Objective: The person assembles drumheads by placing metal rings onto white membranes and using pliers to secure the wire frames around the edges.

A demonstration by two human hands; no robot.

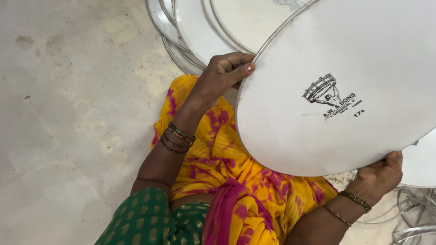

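A large round white drumhead (336, 86) with a thin metal rim and a small black printed emblem fills the upper right of the head view, tilted over my lap. My left hand (222, 75) grips its left edge, thumb on top of the rim. My right hand (381, 174) holds its lower right edge from below, fingers hidden under the skin. Both wrists carry thin bangles. My lap is covered by yellow and pink cloth (227, 168).
A stack of several similar white drumheads (200, 31) lies on the pale concrete floor (68, 113) beyond my left hand. Another white drumhead (420, 163) and loose metal hoops (413, 218) lie at the lower right.
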